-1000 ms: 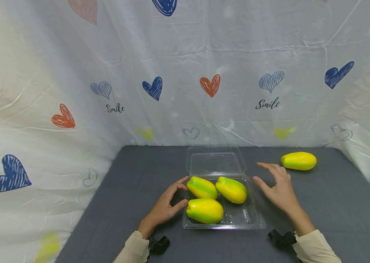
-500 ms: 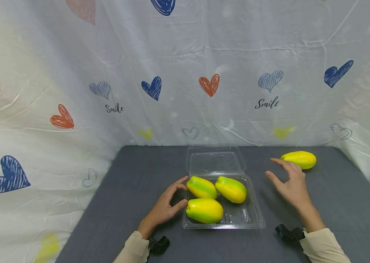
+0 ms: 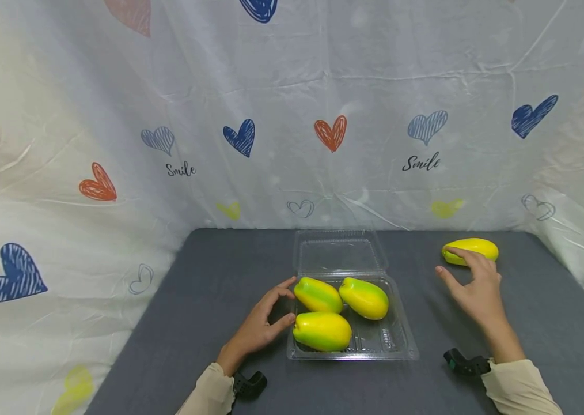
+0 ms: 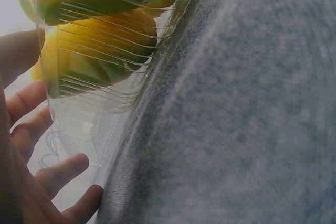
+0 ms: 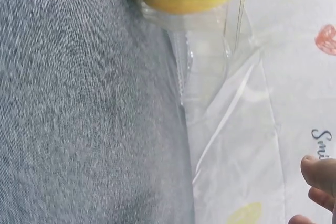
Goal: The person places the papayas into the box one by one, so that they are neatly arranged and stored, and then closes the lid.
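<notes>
A clear plastic clamshell box (image 3: 406,346) lies with its lid (image 3: 341,256) folded back, and three yellow-green papayas (image 3: 322,331) sit in its base. My left hand (image 3: 258,327) is at the box's left side, fingers spread and fingertips right at the rim, as the left wrist view also shows. One more papaya (image 3: 486,248) lies at the table's back right. My right hand (image 3: 481,294) is just in front of that fruit, its fingers loosely bent and overlapping it, the thumb apart. In the right wrist view only some fingertips (image 5: 317,174) show.
Dark grey cloth covers the table (image 3: 209,276). Behind and to the left hangs a white curtain (image 3: 281,86) printed with hearts. A black wrist camera band (image 3: 250,385) sits on my left wrist and another band (image 3: 465,363) on my right.
My right hand has moved rightward from beside the box until its fingers overlap the single papaya. The left hand, the box and its fruit have stayed put.
</notes>
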### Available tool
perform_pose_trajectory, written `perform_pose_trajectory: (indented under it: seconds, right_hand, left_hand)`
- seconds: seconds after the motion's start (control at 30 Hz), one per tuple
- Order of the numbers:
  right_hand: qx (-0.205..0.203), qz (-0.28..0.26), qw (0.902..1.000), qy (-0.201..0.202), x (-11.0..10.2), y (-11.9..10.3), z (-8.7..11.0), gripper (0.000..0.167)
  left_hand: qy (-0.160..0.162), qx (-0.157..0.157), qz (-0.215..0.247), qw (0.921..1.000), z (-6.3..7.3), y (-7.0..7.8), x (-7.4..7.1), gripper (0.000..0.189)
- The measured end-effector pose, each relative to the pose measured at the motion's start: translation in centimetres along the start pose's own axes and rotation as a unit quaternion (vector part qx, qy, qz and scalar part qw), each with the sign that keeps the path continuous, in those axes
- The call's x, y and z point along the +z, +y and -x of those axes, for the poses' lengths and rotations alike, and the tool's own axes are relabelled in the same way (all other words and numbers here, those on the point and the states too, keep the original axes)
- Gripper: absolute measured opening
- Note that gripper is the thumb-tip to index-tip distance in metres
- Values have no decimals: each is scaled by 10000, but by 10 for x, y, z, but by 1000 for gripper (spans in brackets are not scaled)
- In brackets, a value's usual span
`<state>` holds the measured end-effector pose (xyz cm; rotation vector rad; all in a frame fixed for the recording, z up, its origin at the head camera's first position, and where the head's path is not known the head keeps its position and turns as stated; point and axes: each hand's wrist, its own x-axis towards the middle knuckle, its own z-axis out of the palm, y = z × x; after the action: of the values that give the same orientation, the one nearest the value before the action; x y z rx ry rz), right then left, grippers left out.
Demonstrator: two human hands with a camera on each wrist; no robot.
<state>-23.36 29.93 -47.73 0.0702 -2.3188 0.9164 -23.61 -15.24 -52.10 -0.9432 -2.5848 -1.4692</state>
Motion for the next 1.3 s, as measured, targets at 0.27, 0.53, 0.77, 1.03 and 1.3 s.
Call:
perform_pose_trajectory:
  seconds: [0.27, 0.53, 0.77, 1.03, 1.3]
  right_hand:
    - [35, 136, 9998, 105, -5, 10, -1, 49]
    - [114, 195, 9996, 159, -12, 15, -3, 51]
    - [295, 124, 9994, 135, -17, 16, -4, 51]
    - [374, 48, 9992, 102, -19, 20, -5, 49]
    - [289, 115, 9995, 77, -22, 22, -10, 48]
  left_hand:
    - [-17, -30, 5, 10000, 0, 1, -1, 30]
    - [32, 10, -3, 10000, -1, -2, 0, 30]
    - [33, 30, -18, 10000, 0, -1, 0, 29]
    - [6, 7, -29, 10000, 1, -1, 0, 29]
    - [22, 23, -68, 10000, 0, -1, 0, 29]
